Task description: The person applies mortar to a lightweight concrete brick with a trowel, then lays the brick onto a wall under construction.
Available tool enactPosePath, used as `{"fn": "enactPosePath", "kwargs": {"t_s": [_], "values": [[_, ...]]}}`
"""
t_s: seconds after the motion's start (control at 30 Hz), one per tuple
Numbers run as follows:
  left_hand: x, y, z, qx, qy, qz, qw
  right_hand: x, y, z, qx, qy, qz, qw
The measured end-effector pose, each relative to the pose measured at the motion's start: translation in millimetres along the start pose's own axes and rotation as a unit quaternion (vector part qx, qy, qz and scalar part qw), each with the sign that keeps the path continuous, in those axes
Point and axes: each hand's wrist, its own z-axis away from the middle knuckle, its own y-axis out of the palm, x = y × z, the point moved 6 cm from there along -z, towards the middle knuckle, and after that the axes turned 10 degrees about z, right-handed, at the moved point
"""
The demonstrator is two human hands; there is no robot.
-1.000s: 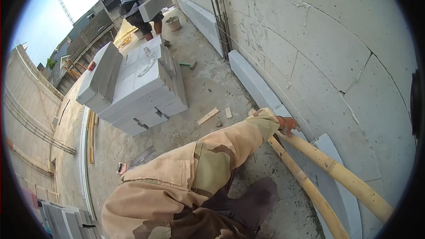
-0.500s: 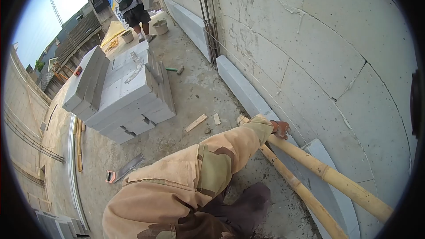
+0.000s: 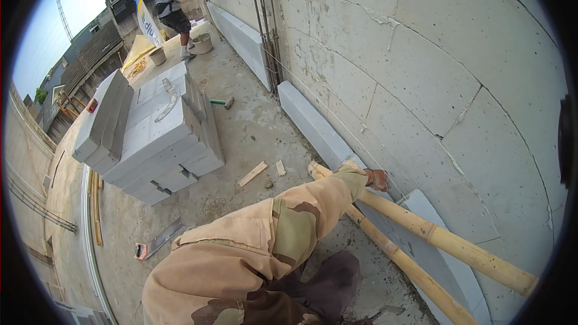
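My left hand [image 3: 377, 179] reaches out in a camouflage sleeve [image 3: 301, 213] to the row of pale blocks along the wall. Its fingers are curled down at the block's top, close to a taut string [image 3: 352, 135]; what they hold, if anything, is hidden. Two bamboo poles [image 3: 445, 236] slant past the wrist, over a light grey block [image 3: 442, 219]. At the bottom edge, only a sliver of my right hand [image 3: 361, 321] shows, beside a thin grey blade-like piece [image 3: 390, 310]; its fingers are cut off.
A stack of pale blocks [image 3: 162, 138] stands on the concrete floor, with a green-handled hammer [image 3: 223, 103] beside it. A handsaw [image 3: 158, 241] and wood scraps [image 3: 253, 173] lie nearer. Rebar [image 3: 265, 24] rises along the block wall. Another person [image 3: 173, 0] stands near buckets [image 3: 202, 43].
The view has shifted slightly, so the scene sits further left. My left hand stays at the block with its fingers turned down. The blade-like piece now shows below; the other person has changed stance.
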Motion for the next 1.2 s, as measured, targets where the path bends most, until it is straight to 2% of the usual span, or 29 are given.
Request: {"fn": "enactPosePath", "kwargs": {"t_s": [0.07,0.2,0.27,0.3,0.33,0.37,0.43,0.47,0.5,0.53,0.57,0.63,0.67,0.7,0.73,0.8,0.83,0.9,0.93,0.97,1.0,1.07,1.1,1.13,1.2], "values": [[0,0,-3,0.000,-0.004,-0.002,1.000,-21,-23,-26,0.019,0.059,-0.027,0.998],[-4,3,-7,0.003,-0.005,0.002,1.000,-49,-46,-32,0.015,0.039,0.027,0.999],[-5,7,-9,0.010,0.019,0.005,1.000,-69,-52,-43,0.105,0.139,-0.087,0.981],[-4,10,-12,0.017,0.040,0.003,0.999,-71,-57,-43,0.101,0.141,-0.093,0.980],[-6,11,-15,0.026,0.082,0.000,0.996,-63,-57,-40,0.058,0.101,-0.027,0.993],[-3,9,-18,-0.030,0.082,-0.028,0.996,-57,-57,-35,0.012,0.062,0.038,0.997],[-5,12,-11,-0.025,0.100,0.011,0.995,-43,-54,-36,0.139,0.143,-0.075,0.977],[-10,14,-9,0.048,0.117,0.077,0.989,-50,-64,-56,0.016,0.070,-0.107,0.992],[-13,12,-8,0.035,0.112,0.018,0.993,-40,-47,-46,-0.055,0.062,-0.115,0.990],[-22,14,-6,0.073,0.171,0.026,0.982,-26,-29,-30,-0.082,0.051,-0.100,0.990],[-61,1,48,0.134,0.075,0.136,0.979,-25,-34,-41,-0.066,0.045,-0.102,0.992],[-54,15,14,0.171,0.172,0.178,0.954,-13,-31,-39,-0.123,0.068,-0.091,0.986],[-75,9,31,0.158,0.071,0.162,0.971,-19,-39,-48,-0.137,0.057,-0.112,0.983],[-72,17,20,0.189,0.116,0.224,0.949,-21,-42,-52,-0.183,0.062,-0.118,0.974],[-76,21,13,0.196,0.168,0.199,0.946,-37,-54,-71,-0.158,0.051,-0.192,0.967],[-74,25,2,0.214,0.167,0.170,0.947,-22,-34,-48,-0.206,0.039,-0.199,0.957],[-77,27,3,0.217,0.179,0.228,0.932,-12,-25,-43,-0.240,0.037,-0.176,0.954],[-80,26,1,0.198,0.189,0.207,0.939,2,-9,-43,-0.238,0.003,-0.239,0.941],[-74,30,-6,0.190,0.217,0.205,0.935,16,-3,-40,-0.232,-0.038,-0.313,0.920],[-76,31,-9,0.190,0.250,0.138,0.939,28,4,-29,-0.228,-0.076,-0.381,0.893],[-69,33,-17,0.186,0.253,0.134,0.940,37,13,-20,-0.234,-0.077,-0.398,0.884],[-61,35,-24,0.175,0.260,0.130,0.941,73,21,-1,-0.324,-0.154,-0.354,0.864],[-59,34,-25,0.172,0.264,0.131,0.940,83,32,7,-0.327,-0.157,-0.357,0.861],[-58,33,-24,0.167,0.266,0.137,0.939,102,34,19,-0.353,-0.235,-0.324,0.846],[-56,33,-23,0.154,0.269,0.150,0.939,110,17,4,-0.353,-0.331,-0.348,0.803]]}}
